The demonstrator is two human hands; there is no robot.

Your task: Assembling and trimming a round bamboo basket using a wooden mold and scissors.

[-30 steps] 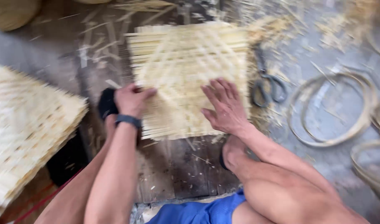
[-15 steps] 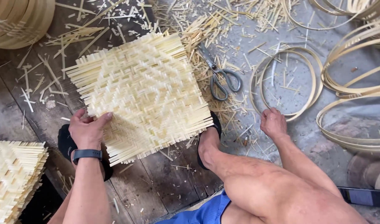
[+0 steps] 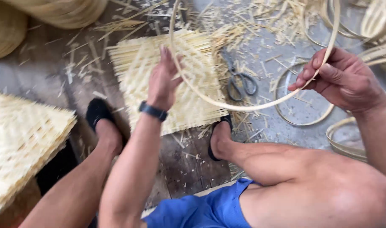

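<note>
1. Holding a bamboo hoop point(image 3: 243, 105) above the woven mat point(image 3: 176, 80), the right hand point(image 3: 345, 78) pinches its rim.
2. Left hand point(image 3: 161, 80) (fingers spread open) touches the hoop's other side.
3. Scissors point(image 3: 241, 82) lie beside the mat.

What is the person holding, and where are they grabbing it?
A thin bamboo hoop: right hand pinches its right rim, left hand steadies its left side.

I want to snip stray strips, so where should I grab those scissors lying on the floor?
Take the scissors by the two dark loop handles, which point toward the person, probably coming from above on the near side. The blades point away into loose bamboo scraps, and the held hoop crosses just in front.
</note>
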